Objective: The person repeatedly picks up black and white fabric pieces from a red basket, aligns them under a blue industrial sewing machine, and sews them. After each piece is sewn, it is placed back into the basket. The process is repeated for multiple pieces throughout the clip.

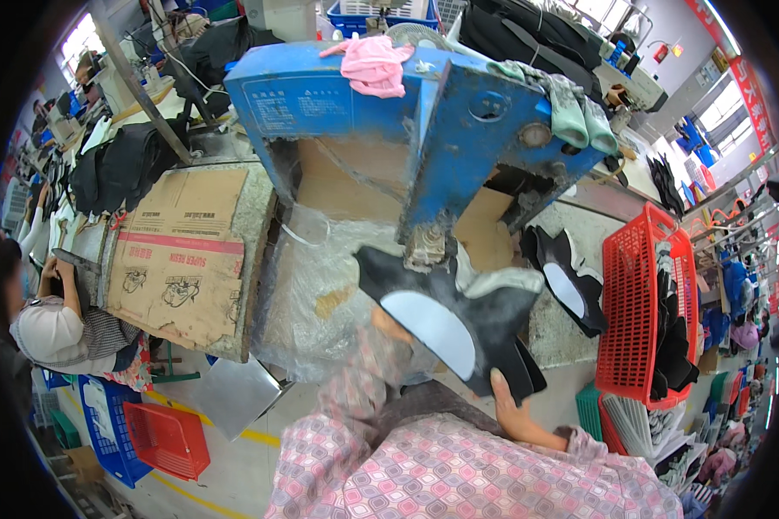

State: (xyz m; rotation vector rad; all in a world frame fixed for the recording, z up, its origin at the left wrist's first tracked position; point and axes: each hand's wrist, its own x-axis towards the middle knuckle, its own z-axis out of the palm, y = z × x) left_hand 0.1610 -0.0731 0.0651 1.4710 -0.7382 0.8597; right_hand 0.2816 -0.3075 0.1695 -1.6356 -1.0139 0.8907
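A black, wavy-edged flat piece [496, 333] with a white half-oval patch is held tilted in front of the blue machine [337, 104], its far edge by the machine's worn metal nozzle. Pale material shows along that far edge, and a second black layer at the lower right. My left hand [391, 326] is closed at its left edge, fingers partly hidden by the piece. On the near edge, my right hand [515, 417] pinches it, thumb on top. A similar black piece with a white oval [565, 288] lies on the table to the right.
Clear plastic film [303, 285] covers the worktop under the machine. To the left lies a flattened cardboard sheet [177, 251]; to the right stands a red basket [636, 320] with black pieces. A pink cloth [376, 65] rests on the machine. A person [56, 324] works at the far left.
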